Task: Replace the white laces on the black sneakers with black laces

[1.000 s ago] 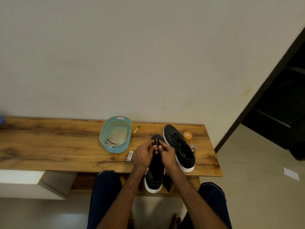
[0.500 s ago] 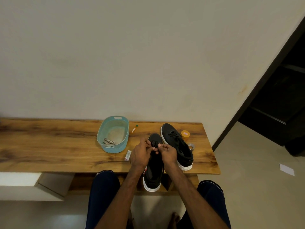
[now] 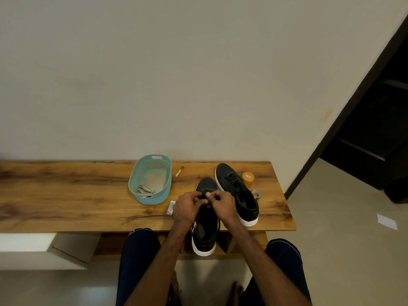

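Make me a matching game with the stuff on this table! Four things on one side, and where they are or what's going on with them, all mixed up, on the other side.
Things:
1. teal basket
2. orange tub
3. near sneaker
4. far sneaker

Clues:
A. heel pokes past the table edge; left hand and right hand pinch at it
B. holds pale laces
C. untouched, fully on the table, black laces in
D. stands just right of a sneaker's toe end

Pairs: 1-B, 2-D, 3-A, 4-C.

On bench [image 3: 66,195]: basket [image 3: 132,183] left, sneaker [image 3: 205,230] middle, other sneaker [image 3: 234,184] right.
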Demonstrator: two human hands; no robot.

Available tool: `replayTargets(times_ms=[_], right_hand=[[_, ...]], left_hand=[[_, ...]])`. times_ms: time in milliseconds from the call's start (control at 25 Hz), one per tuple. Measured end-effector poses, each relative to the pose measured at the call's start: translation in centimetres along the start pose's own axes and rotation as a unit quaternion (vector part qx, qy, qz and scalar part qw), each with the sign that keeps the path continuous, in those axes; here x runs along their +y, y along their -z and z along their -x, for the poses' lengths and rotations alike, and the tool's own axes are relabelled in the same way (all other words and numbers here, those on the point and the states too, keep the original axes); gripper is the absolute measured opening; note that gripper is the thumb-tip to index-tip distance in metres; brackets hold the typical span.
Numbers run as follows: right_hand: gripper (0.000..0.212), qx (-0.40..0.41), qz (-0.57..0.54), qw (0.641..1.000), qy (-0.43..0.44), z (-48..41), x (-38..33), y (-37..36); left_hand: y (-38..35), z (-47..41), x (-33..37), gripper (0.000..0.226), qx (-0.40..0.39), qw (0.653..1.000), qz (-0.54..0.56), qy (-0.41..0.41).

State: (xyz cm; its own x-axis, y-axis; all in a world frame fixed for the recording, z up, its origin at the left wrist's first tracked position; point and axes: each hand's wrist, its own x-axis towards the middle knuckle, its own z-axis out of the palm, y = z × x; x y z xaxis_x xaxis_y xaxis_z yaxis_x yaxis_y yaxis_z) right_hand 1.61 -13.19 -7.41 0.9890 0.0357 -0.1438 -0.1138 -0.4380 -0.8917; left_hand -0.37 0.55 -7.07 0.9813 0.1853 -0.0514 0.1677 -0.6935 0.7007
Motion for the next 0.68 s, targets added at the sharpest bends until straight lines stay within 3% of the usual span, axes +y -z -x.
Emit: replayTargets(times_ms=[200,360,520,680], right_hand=[[0.026,0.053,0.015,0.998,-0.036,-0.2,-0.5,-0.4],[0.006,0.081,0.028,0.996,-0.029,0.0,-0.8,-0.9],[0.011,-0.025,0.043,0.999,-0.005,-0.2,-0.6,-0.7],[0.007,-0.085,0.147,0.985,0.025,-0.6,-0.3,-0.2]], left_hand=[[-0.6,0.0,0.0,0.015,-0.003,0.999,-0.037,0.015],[-0.3,0.4,-0.3,0.013,0.002,0.999,-0.049,0.013],[0.3,0.5,-0.5,0.014,0.042,0.998,-0.050,0.004],[0.3,0.1,-0.6,0.008,0.038,0.999,-0.011,0.012]])
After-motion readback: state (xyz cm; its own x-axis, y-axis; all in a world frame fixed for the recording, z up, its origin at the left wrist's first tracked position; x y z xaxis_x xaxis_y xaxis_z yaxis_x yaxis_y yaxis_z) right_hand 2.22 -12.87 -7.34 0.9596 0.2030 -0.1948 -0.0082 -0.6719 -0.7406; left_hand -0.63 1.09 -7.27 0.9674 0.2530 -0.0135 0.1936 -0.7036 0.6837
